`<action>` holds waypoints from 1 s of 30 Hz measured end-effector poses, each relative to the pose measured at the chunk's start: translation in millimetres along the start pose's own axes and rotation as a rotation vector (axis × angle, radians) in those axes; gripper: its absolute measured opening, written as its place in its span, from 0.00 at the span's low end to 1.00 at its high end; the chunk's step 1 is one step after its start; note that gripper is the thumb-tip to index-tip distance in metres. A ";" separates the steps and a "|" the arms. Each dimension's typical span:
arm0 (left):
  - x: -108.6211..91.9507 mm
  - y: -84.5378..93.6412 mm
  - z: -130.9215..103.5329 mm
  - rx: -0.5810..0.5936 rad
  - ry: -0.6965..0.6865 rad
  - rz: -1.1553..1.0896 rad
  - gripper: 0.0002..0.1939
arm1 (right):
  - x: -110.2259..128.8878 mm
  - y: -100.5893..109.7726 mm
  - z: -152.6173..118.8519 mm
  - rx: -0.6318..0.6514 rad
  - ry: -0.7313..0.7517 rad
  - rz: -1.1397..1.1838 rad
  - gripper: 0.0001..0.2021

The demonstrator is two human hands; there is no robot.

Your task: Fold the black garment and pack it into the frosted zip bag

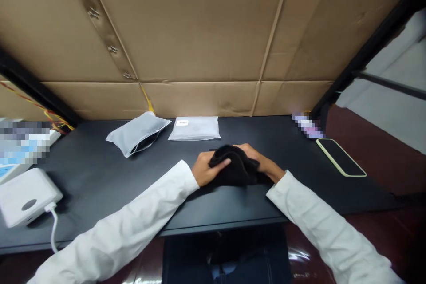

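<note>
Near the front middle of the black table, a soft black piece of folded fabric (pixel 234 166) is held between both hands; its exact kind does not show. My left hand (pixel 206 168) grips its left side, thumb laid over the top. From the right, my right hand (pixel 254 155) holds the cloth's far side, its fingers partly hidden behind it. Beyond the hands lies a flat, frosted zip pouch (pixel 196 128) with a white label. To its left rests another frosted pouch (pixel 140 131), its mouth gaping toward the hands.
A white box-shaped device (pixel 28 197) with a cable stands at the left. A phone in a pale green case (pixel 341 157) lies near the right edge of the table (pixel 109 186). Cardboard (pixel 199 31) walls off the back, between black frame bars.
</note>
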State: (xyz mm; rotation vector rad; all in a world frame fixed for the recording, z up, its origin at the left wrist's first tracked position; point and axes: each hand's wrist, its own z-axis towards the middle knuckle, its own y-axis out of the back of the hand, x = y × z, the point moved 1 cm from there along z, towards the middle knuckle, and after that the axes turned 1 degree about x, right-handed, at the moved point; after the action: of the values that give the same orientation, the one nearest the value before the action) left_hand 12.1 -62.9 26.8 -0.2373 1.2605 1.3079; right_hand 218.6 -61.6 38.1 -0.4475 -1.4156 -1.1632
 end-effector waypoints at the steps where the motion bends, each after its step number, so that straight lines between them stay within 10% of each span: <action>1: 2.6 -0.4 2.7 -0.043 0.075 -0.016 0.18 | -2.5 0.8 1.3 -0.079 -0.076 0.082 0.25; 6: 10.0 0.1 11.0 -0.092 0.218 -0.024 0.22 | -8.7 11.9 6.8 -0.269 -0.276 0.321 0.34; 13: 5.5 -11.9 10.1 -0.076 0.190 -0.050 0.24 | 12.4 7.9 0.1 0.054 -0.236 -0.065 0.33; 18: 30.4 30.4 22.7 -0.073 -0.048 0.347 0.14 | 13.3 3.2 -2.9 0.099 -0.460 0.000 0.19; 24: 90.5 108.0 31.9 -0.020 0.168 0.946 0.13 | -2.5 14.7 3.2 -0.481 -0.432 0.463 0.19; 30: 98.1 115.2 28.4 -0.030 0.180 1.085 0.14 | -17.3 15.8 12.1 -0.681 -0.249 0.643 0.21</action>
State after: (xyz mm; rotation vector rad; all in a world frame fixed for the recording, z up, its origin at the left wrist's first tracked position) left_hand -88.0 53.8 17.8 0.3861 1.5899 2.2492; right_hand 229.4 -38.7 30.7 -1.4500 -0.9164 -1.0372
